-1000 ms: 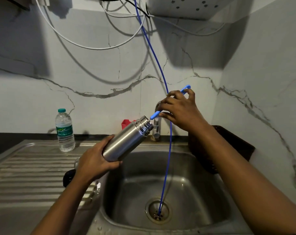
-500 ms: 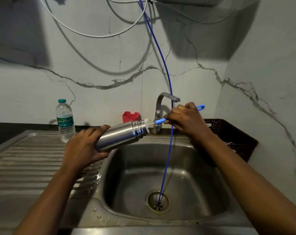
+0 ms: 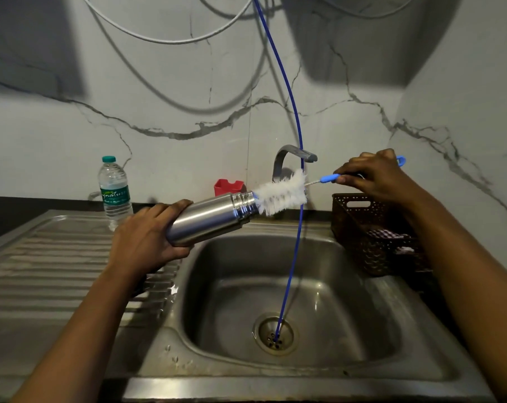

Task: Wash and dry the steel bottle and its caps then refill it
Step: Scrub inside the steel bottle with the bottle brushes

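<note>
Head view: the left hand [image 3: 147, 242] wraps the cylindrical brushed-steel bottle [image 3: 208, 219], which is tilted mouth-right above the left edge of the stainless steel sink basin [image 3: 205, 286]. The right hand [image 3: 371, 178] pinches the blue-handled white bristle brush [image 3: 281, 194], its bristles mostly outside the neck. Risks: springy bristles flick water, the handle snags the thin blue hose [image 3: 297, 228], or the wet bottle slips.

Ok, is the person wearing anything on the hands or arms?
Nothing visible: the left hand and right hand are bare, no gloves, no ring seen on the fingers. Both forearms are uncovered to the frame edge, with no sleeve, watch or bracelet.
</note>
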Demonstrator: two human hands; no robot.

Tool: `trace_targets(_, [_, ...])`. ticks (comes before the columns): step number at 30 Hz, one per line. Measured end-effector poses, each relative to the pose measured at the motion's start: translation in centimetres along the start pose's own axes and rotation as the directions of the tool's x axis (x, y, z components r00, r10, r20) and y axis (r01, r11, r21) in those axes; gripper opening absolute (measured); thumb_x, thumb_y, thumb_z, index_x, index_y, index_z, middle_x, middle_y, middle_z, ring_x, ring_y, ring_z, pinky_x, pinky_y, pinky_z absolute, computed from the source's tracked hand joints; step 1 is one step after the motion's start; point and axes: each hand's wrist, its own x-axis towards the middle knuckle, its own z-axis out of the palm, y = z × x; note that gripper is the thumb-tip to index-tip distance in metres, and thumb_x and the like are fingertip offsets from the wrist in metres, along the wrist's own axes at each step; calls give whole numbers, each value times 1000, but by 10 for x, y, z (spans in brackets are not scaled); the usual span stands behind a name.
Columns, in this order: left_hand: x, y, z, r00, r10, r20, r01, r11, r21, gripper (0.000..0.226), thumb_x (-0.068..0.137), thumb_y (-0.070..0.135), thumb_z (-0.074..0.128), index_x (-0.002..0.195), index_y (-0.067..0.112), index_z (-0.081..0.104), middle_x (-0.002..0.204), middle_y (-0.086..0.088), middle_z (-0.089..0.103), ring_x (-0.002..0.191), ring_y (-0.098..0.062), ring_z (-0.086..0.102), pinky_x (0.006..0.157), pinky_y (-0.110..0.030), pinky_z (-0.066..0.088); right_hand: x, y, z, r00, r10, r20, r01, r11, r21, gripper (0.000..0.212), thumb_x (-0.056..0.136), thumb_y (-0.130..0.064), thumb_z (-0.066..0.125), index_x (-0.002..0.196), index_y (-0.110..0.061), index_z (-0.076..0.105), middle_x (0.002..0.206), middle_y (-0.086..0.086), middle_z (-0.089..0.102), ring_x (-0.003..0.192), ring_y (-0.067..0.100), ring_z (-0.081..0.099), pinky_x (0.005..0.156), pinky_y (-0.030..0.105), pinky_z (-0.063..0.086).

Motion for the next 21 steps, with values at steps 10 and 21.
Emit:
trace_targets(10, [0,8,12,996,25,86,-26,1000,12,89,54,69,55,135,33,45,107,-1,65,86,-28,63,65,-39,52,-2,-80,62,996,-88,12,89,995,-43,25,92,-44,50,104,-29,67,88,-9,64,89,12,52,73,28,14])
trace_targets(21, [0,3,10,997,47,59,-48,999,25,86,55,68,50,133,33,44,101,-2,65,82,-30,63,62,-38,51,-33,5,4,985,164,51,-169,981,99,8,90,-35,56,96,-37,62,78,-20,55,85,3,34,79,32,17])
